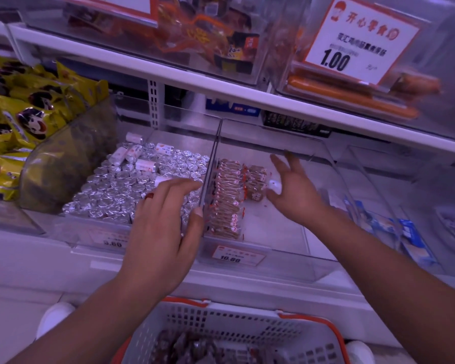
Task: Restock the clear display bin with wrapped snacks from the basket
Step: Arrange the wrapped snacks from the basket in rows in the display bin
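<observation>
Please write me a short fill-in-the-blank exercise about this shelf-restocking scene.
1. The wrapped snacks stand in a row against the clear display bin's ____ wall.
2. The basket has ____ handles.
3. The left hand rests on the ____ between the bins.

Missing words: left; orange; divider

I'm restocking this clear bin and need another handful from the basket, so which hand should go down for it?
Probably the left hand: it is open and empty, near the clear bin's front edge, close to the basket. The right hand reaches deeper inside, beside the wrapped snacks.
</observation>
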Action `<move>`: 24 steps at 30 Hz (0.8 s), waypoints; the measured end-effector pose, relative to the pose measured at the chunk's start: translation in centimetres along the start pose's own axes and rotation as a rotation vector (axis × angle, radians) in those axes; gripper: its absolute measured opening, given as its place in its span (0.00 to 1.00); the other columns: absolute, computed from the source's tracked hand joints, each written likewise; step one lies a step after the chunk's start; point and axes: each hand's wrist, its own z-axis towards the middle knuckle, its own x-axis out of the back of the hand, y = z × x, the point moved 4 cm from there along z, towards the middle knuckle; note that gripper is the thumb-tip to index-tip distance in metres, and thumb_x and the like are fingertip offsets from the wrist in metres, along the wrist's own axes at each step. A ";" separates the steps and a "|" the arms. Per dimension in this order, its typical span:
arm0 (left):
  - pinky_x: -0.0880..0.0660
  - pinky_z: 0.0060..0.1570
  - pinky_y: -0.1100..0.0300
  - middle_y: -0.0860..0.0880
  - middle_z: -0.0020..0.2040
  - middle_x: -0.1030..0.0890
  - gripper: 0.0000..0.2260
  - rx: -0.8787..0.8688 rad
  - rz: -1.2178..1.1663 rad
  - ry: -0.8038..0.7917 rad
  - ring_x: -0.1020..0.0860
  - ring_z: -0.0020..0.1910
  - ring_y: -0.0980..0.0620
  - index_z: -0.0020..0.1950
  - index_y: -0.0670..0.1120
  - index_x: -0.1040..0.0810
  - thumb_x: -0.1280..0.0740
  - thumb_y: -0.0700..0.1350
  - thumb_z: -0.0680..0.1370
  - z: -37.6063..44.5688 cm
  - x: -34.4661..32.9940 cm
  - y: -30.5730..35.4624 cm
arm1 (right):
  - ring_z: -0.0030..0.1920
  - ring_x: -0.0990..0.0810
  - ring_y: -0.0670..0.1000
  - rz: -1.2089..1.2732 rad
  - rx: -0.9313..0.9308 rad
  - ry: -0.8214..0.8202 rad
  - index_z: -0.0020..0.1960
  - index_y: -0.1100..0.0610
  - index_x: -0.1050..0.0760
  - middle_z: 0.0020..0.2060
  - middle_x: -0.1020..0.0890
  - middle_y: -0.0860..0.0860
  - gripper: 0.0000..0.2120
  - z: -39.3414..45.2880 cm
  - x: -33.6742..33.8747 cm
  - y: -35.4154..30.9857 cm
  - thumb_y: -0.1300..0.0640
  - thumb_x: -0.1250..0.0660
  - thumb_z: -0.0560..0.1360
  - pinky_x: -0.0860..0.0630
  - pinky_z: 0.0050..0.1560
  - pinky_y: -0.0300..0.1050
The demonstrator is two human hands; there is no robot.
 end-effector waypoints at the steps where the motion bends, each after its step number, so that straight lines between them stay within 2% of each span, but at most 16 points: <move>1: 0.32 0.63 0.49 0.49 0.64 0.25 0.16 -0.102 0.014 0.046 0.27 0.64 0.47 0.65 0.45 0.24 0.40 0.44 0.79 -0.4 0.1 0.7 | 0.74 0.34 0.55 0.115 0.060 0.176 0.75 0.55 0.35 0.75 0.35 0.56 0.28 -1.8 2.0 -0.6 0.55 0.33 0.77 0.35 0.71 0.43; 3: 0.32 0.64 0.46 0.45 0.62 0.23 0.13 -0.316 0.006 0.070 0.26 0.64 0.44 0.61 0.41 0.21 0.38 0.40 0.78 -2.0 -0.6 2.4 | 0.60 0.23 0.48 0.332 0.223 0.531 0.62 0.56 0.23 0.59 0.22 0.51 0.15 -7.5 5.4 -1.3 0.61 0.37 0.77 0.29 0.61 0.39; 4: 0.31 0.64 0.45 0.44 0.62 0.22 0.12 -0.412 -0.009 0.024 0.25 0.64 0.43 0.59 0.41 0.20 0.38 0.39 0.77 -3.3 -1.4 3.1 | 0.54 0.22 0.44 0.401 0.281 0.611 0.57 0.56 0.22 0.51 0.20 0.48 0.12 -10.9 5.9 -1.3 0.63 0.39 0.77 0.29 0.56 0.36; 5: 0.31 0.64 0.45 0.44 0.61 0.21 0.12 -0.488 -0.017 -0.063 0.25 0.63 0.43 0.58 0.42 0.20 0.37 0.39 0.77 -4.8 -2.7 3.6 | 0.50 0.22 0.42 0.450 0.308 0.598 0.53 0.56 0.21 0.47 0.21 0.46 0.11 -14.3 5.3 -1.2 0.64 0.40 0.77 0.29 0.53 0.34; 7: 0.29 0.61 0.48 0.46 0.57 0.21 0.10 -0.579 0.003 -0.323 0.24 0.59 0.44 0.56 0.44 0.21 0.37 0.41 0.77 -8.7 -6.0 4.0 | 0.45 0.21 0.44 0.474 0.286 0.362 0.50 0.54 0.22 0.43 0.21 0.46 0.09 -20.5 1.2 -0.1 0.62 0.40 0.77 0.27 0.48 0.36; 9: 0.28 0.56 0.51 0.49 0.52 0.20 0.10 -0.573 0.123 -0.627 0.22 0.52 0.46 0.54 0.48 0.21 0.40 0.48 0.79 -13.2 -9.6 2.8 | 0.44 0.19 0.49 0.352 0.150 -0.087 0.53 0.53 0.22 0.45 0.19 0.50 0.11 -25.7 -5.7 2.2 0.53 0.42 0.77 0.23 0.48 0.42; 11: 0.28 0.59 0.52 0.49 0.56 0.20 0.21 -0.449 0.329 -1.004 0.21 0.54 0.46 0.58 0.50 0.22 0.51 0.56 0.79 -17.3 -12.5 -0.4 | 0.55 0.20 0.57 0.220 -0.057 -0.680 0.66 0.56 0.27 0.57 0.19 0.57 0.22 -30.8 -13.3 6.2 0.45 0.43 0.78 0.24 0.56 0.49; 12: 0.30 0.62 0.53 0.49 0.62 0.22 0.26 -0.398 0.426 -1.162 0.22 0.59 0.45 0.64 0.51 0.25 0.56 0.58 0.79 -19.4 -13.7 -2.6 | 0.62 0.22 0.58 0.164 -0.089 -0.909 0.73 0.57 0.32 0.65 0.23 0.59 0.26 -33.5 -16.4 8.2 0.45 0.42 0.79 0.27 0.62 0.49; 13: 0.32 0.65 0.53 0.48 0.67 0.25 0.28 -0.358 0.507 -1.275 0.25 0.63 0.44 0.70 0.51 0.29 0.57 0.59 0.79 -21.1 -14.6 -4.6 | 0.66 0.25 0.57 0.105 -0.076 -1.043 0.76 0.54 0.36 0.70 0.27 0.58 0.26 -35.6 -18.7 9.8 0.46 0.42 0.81 0.30 0.66 0.48; 14: 0.33 0.67 0.52 0.46 0.70 0.28 0.26 -0.307 0.560 -1.357 0.26 0.66 0.43 0.74 0.51 0.34 0.55 0.59 0.81 -22.6 -15.4 -6.4 | 0.69 0.28 0.56 0.021 -0.039 -1.091 0.78 0.51 0.39 0.72 0.30 0.57 0.27 -37.2 -20.5 11.1 0.44 0.43 0.82 0.33 0.68 0.47; 15: 0.32 0.67 0.50 0.45 0.72 0.29 0.25 -0.242 0.591 -1.409 0.27 0.67 0.42 0.76 0.51 0.37 0.51 0.58 0.81 -23.6 -16.4 -7.8 | 0.71 0.30 0.56 -0.080 0.004 -1.069 0.79 0.49 0.42 0.74 0.32 0.56 0.29 -38.3 -22.1 12.0 0.41 0.47 0.81 0.34 0.70 0.48; 16: 0.30 0.65 0.49 0.44 0.71 0.28 0.24 -0.160 0.595 -1.422 0.25 0.66 0.41 0.76 0.51 0.37 0.48 0.58 0.82 -24.5 -17.5 -8.9 | 0.74 0.35 0.57 -0.155 0.020 -1.016 0.80 0.49 0.46 0.77 0.37 0.57 0.33 -38.8 -23.6 12.3 0.38 0.50 0.79 0.36 0.71 0.50; 18: 0.25 0.60 0.50 0.42 0.68 0.25 0.23 -0.001 0.550 -1.380 0.23 0.63 0.41 0.75 0.50 0.36 0.46 0.57 0.82 -26.2 -19.9 -9.7 | 0.78 0.49 0.64 -0.132 -0.016 -0.976 0.80 0.50 0.49 0.79 0.47 0.58 0.39 -38.7 -26.4 11.5 0.34 0.53 0.74 0.44 0.75 0.61; 20: 0.24 0.57 0.49 0.42 0.69 0.27 0.25 0.099 0.519 -1.375 0.22 0.61 0.39 0.77 0.48 0.39 0.43 0.55 0.81 -28.6 -22.2 -9.4 | 0.78 0.52 0.64 0.034 -0.241 -1.035 0.80 0.49 0.51 0.79 0.47 0.56 0.40 -38.3 -28.7 10.0 0.31 0.51 0.73 0.48 0.75 0.66; 22: 0.24 0.57 0.46 0.40 0.74 0.34 0.28 0.160 0.502 -1.427 0.23 0.62 0.37 0.76 0.46 0.40 0.39 0.55 0.79 -31.6 -24.2 -8.7 | 0.78 0.53 0.66 0.122 -0.482 -1.028 0.80 0.49 0.56 0.79 0.52 0.56 0.44 -38.8 -31.0 9.2 0.30 0.43 0.73 0.48 0.75 0.66; 24: 0.26 0.60 0.45 0.38 0.78 0.44 0.31 0.198 0.481 -1.443 0.25 0.64 0.36 0.77 0.49 0.42 0.38 0.58 0.78 -34.0 -25.3 -8.6 | 0.76 0.55 0.69 0.098 -0.554 -0.976 0.80 0.47 0.58 0.78 0.55 0.59 0.49 -39.8 -32.3 8.1 0.30 0.38 0.70 0.43 0.72 0.69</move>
